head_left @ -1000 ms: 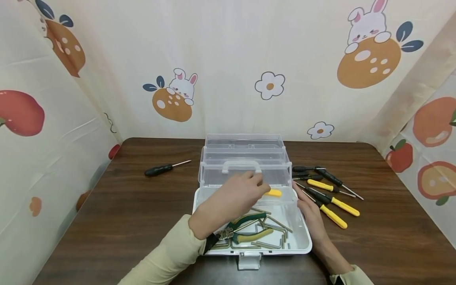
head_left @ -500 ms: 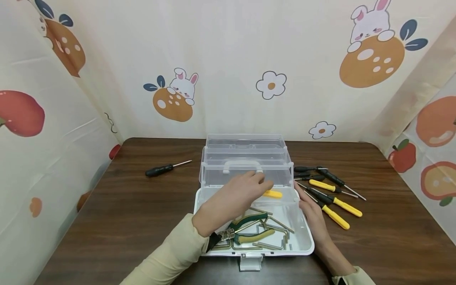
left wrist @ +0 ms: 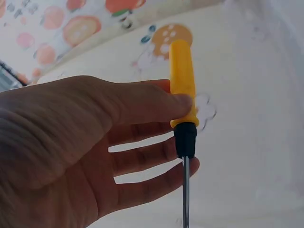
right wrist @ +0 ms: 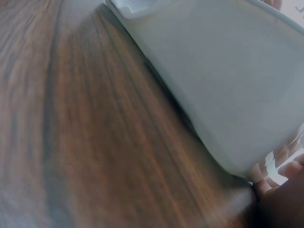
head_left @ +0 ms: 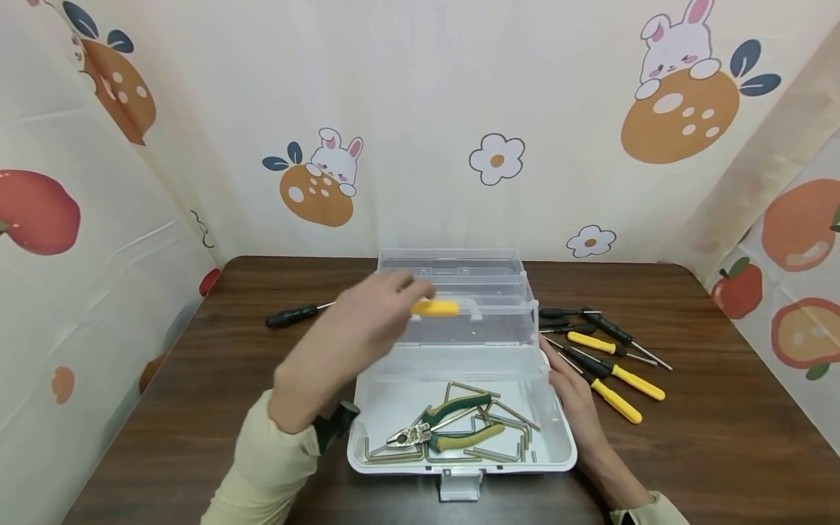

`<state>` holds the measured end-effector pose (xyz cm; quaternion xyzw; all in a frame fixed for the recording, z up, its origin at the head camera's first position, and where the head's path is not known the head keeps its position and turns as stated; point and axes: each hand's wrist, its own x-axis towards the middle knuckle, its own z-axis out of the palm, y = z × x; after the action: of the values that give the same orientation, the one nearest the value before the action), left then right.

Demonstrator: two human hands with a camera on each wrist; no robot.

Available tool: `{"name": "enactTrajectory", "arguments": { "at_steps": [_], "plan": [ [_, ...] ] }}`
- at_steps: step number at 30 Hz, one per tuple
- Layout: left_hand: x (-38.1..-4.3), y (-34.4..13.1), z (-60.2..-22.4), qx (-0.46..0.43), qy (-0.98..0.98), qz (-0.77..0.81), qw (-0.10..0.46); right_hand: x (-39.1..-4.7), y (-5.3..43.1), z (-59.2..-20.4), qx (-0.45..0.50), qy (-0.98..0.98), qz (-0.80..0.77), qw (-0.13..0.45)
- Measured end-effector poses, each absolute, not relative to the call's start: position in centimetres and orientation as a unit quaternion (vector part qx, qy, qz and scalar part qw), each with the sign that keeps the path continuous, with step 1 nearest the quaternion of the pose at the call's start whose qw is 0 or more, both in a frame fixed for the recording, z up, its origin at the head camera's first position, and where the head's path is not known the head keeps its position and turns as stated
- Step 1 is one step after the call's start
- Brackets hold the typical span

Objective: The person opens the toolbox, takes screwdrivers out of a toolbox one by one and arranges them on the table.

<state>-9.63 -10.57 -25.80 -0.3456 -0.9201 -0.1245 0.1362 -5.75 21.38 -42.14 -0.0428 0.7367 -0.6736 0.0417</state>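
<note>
My left hand (head_left: 367, 317) holds a screwdriver (head_left: 435, 308) in the air over the left back part of the white toolbox (head_left: 505, 364). In the left wrist view, the thumb presses the yellow handle (left wrist: 181, 71) against the fingers, and the metal shaft points down. My right hand (head_left: 576, 408) rests along the toolbox's right side, its fingers reaching toward the back corner; part of them is hidden behind the wall. Inside the toolbox lie green-and-yellow pliers (head_left: 467, 439) and several hex keys (head_left: 502, 456).
Behind the box base rises its clear lid with stepped trays (head_left: 453, 281). A black-handled screwdriver (head_left: 292, 316) lies on the wooden table (head_left: 216, 408) at left. Several yellow- and black-handled screwdrivers (head_left: 617, 401) lie right of the box. A latch (head_left: 459, 487) juts out in front.
My left hand has lifted the yellow-handled screwdriver from the back of the toolbox and carried it up and left. The pliers are now fully exposed. My right hand has stayed at the box's side.
</note>
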Motion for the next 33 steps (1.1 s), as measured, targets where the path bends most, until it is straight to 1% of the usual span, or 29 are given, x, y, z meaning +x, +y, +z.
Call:
{"name": "enactTrajectory", "arguments": {
  "at_steps": [3,6,10,16,21,26,33],
  "plan": [
    [-9.9,-12.5,-25.0,-0.312,-0.929,-0.143,0.139,-5.8,21.5,-42.0,-0.034,0.746,-0.664,0.046],
    [-10.9,-13.9,-24.8,-0.273,-0.943,-0.151,0.118,-5.8,21.6,-41.9,-0.026,0.751,-0.659,0.046],
    [-12.8,-15.5,-25.6,-0.22,-0.961,-0.157,0.061,-5.8,21.6,-41.9,-0.023,0.747,-0.663,0.048],
    [-15.5,-17.8,-27.9,-0.162,-0.971,-0.172,-0.02,-5.7,21.6,-42.0,-0.025,0.74,-0.67,0.053],
    [-16.8,-19.4,-29.5,-0.137,-0.973,-0.177,-0.055,-5.7,21.5,-41.9,-0.027,0.739,-0.671,0.054],
    [-17.9,-20.4,-31.2,-0.132,-0.973,-0.17,-0.086,-5.8,21.5,-41.9,-0.027,0.744,-0.666,0.05],
    [-18.8,-21.3,-33.6,-0.105,-0.971,-0.154,-0.151,-5.7,21.4,-42.0,-0.029,0.742,-0.668,0.05]
  ]
}}
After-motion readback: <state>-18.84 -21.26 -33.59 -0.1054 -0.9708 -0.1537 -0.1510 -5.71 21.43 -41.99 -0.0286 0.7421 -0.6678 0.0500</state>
